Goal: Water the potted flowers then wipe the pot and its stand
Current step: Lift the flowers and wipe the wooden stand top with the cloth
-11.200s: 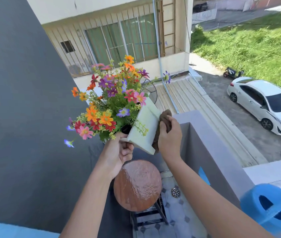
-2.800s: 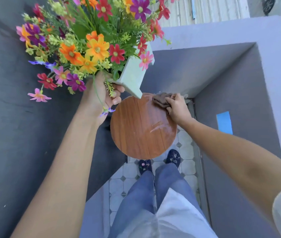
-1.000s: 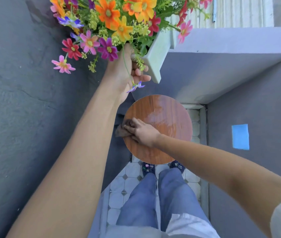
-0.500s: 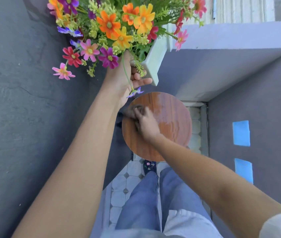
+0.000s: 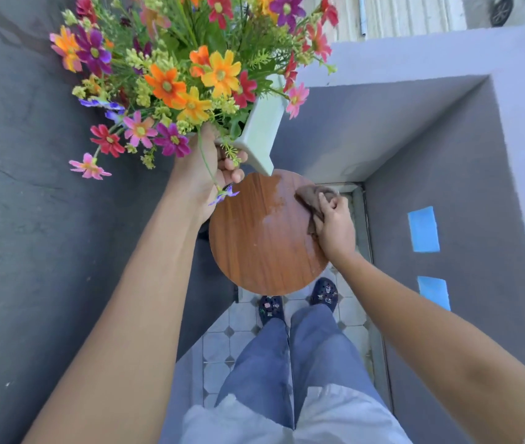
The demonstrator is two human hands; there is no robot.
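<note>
My left hand (image 5: 205, 168) grips the white square pot (image 5: 262, 134) from below and holds it tilted in the air above the stand's far left edge. Bright orange, pink, purple and red flowers (image 5: 190, 72) spill out of the pot toward the upper left. The round wooden stand top (image 5: 261, 238) lies below, with a wet sheen across its middle. My right hand (image 5: 333, 225) holds a crumpled brown cloth (image 5: 311, 197) and presses it on the stand's far right edge.
Dark grey walls (image 5: 30, 219) close in on the left, and a grey parapet (image 5: 447, 123) with blue tape patches (image 5: 423, 229) stands right. My legs and dark shoes (image 5: 270, 307) stand on the tiled floor just behind the stand.
My right hand has swept the cloth from the stand's left side across to its far right edge. The pot in my left hand stays held up.
</note>
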